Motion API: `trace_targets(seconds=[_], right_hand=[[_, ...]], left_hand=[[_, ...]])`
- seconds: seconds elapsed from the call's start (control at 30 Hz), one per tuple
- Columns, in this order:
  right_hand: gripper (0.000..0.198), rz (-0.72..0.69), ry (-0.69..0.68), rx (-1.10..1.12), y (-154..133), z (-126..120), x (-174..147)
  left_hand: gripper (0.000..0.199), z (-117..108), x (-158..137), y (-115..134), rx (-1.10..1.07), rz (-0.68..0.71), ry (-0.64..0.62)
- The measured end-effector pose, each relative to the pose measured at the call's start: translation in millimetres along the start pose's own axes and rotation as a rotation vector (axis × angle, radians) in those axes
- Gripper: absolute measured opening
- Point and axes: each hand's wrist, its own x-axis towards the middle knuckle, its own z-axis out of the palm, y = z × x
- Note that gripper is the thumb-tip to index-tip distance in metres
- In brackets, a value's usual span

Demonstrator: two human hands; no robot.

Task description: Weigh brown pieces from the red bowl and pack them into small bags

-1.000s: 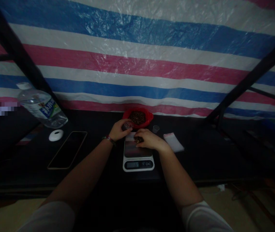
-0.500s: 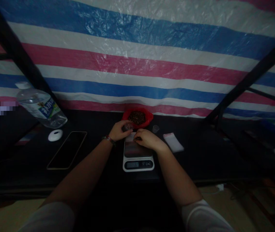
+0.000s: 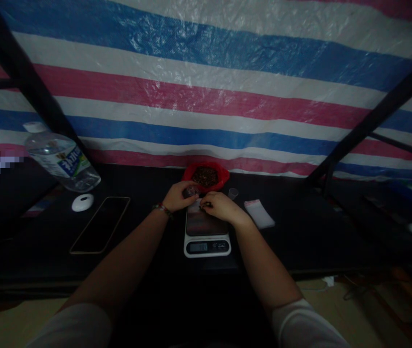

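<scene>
My left hand [image 3: 180, 195] is closed around a small clear plastic cup [image 3: 192, 190], beside the near left edge of a red bag [image 3: 224, 180] of small brown pieces [image 3: 205, 177]. Over the far part of a white digital kitchen scale [image 3: 207, 239], my right hand [image 3: 220, 207] is curled with its fingertips together. Something small and dark [image 3: 206, 205] shows at those fingertips; its kind is too blurred to tell. A lit display [image 3: 198, 247] faces me, its digits not clearly readable.
Another small clear cup [image 3: 232, 193] and a stack of clear small bags [image 3: 259, 214] lie to the right. On the left are a phone [image 3: 100, 225], a white rounded object [image 3: 82, 202] and a plastic bottle [image 3: 63, 157]. Dark frame bars [image 3: 369, 123] slant at both sides before a striped sheet [image 3: 206, 106].
My right fingertips have shifted slightly away from me and to the left over the scale. The digits on the display look different. My left hand stays in place.
</scene>
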Motion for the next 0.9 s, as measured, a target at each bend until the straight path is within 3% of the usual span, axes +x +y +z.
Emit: trace_targets(seconds=[0.4, 0.7, 0.9], right_hand=[[0.016, 0.079, 0.000, 0.146, 3.1, -6.3, -1.1], [0.017, 0.145, 0.206, 0.224, 9.8, -11.4, 4.9], [0.018, 0.115, 0.218, 0.236, 5.6, -11.8, 22.5]], left_hand=[[0.038, -1.3, -0.6, 1.7, -0.042, 0.022, -0.031], [0.042, -3.7, 2.1, 5.5, 0.028, 0.118, -0.139], [0.045, -2.4, 2.3, 8.4, 0.055, 0.112, -0.152]])
